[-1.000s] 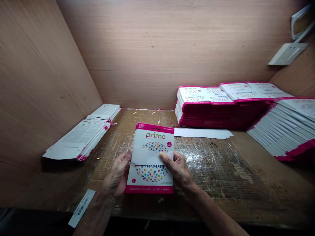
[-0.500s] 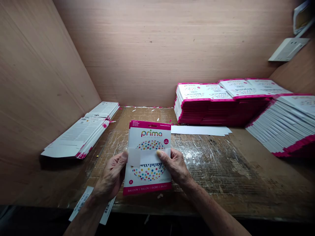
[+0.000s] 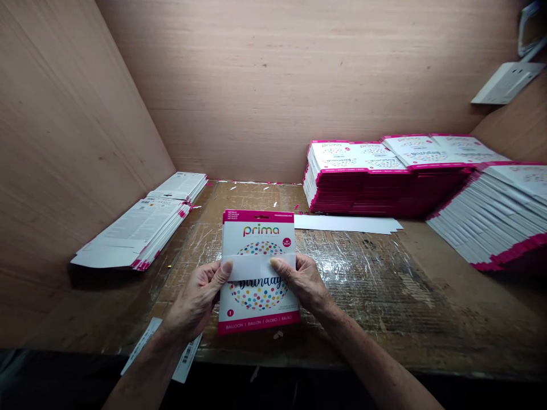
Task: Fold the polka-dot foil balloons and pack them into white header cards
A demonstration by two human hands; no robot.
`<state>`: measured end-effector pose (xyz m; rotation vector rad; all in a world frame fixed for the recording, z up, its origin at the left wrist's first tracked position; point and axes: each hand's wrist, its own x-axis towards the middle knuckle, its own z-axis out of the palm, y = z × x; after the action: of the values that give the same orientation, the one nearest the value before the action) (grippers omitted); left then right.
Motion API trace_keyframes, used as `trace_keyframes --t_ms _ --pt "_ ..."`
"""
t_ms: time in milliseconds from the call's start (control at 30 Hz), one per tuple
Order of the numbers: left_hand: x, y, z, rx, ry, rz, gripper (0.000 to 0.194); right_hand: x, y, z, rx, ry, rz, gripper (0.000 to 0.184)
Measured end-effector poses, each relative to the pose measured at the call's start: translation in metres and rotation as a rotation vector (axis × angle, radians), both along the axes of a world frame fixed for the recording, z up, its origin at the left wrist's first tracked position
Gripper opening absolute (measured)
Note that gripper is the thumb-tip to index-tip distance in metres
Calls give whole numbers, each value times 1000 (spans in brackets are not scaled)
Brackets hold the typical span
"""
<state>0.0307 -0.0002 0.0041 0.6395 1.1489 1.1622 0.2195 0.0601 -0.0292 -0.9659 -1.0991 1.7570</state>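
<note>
Between my two hands is a small stack of balloon packets (image 3: pixel 258 302), white with pink bands and a dotted round balloon printed on the front. A white paper strip (image 3: pixel 250 267) lies across the front of the packets, over the middle of the print. My left hand (image 3: pixel 203 299) grips the left edge, its thumb pressing on the strip's left end. On the other side, my right hand (image 3: pixel 305 285) grips the right edge, with its thumb on the strip. The fingers behind the packets are hidden.
Tall stacks of packets (image 3: pixel 359 156) stand at the back right, and another leaning row (image 3: pixel 491 216) at the right. White paper strips (image 3: pixel 346 224) lie before them. More packets (image 3: pixel 132 228) lie at the left. Barcode labels (image 3: pixel 188 359) stick out at the table's front edge.
My left thumb has moved onto the strip's left end, which now lies flat and straight across the packets. The loose overlapping end has shifted rightward. Both hands still hold the packets.
</note>
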Motion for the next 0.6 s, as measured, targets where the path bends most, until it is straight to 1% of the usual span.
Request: trace_keyframes --t_ms 133,233,300,433,533,600 --pt "-6 2 2 19 36 -77 53 4 6 -1 10 -20 65 41" --pt "-10 1 0 24 40 -122 50 7 9 -4 24 -21 136 40" --pt "-12 1 -3 23 45 -140 48 8 10 -5 20 -25 158 40" --pt "-14 1 -6 35 71 -188 40 7 7 -3 7 -52 156 41" --pt "-17 3 -5 41 72 -228 35 4 3 -1 28 -50 104 41" --pt "-18 4 -3 44 66 -230 34 1 0 0 30 -31 57 41"
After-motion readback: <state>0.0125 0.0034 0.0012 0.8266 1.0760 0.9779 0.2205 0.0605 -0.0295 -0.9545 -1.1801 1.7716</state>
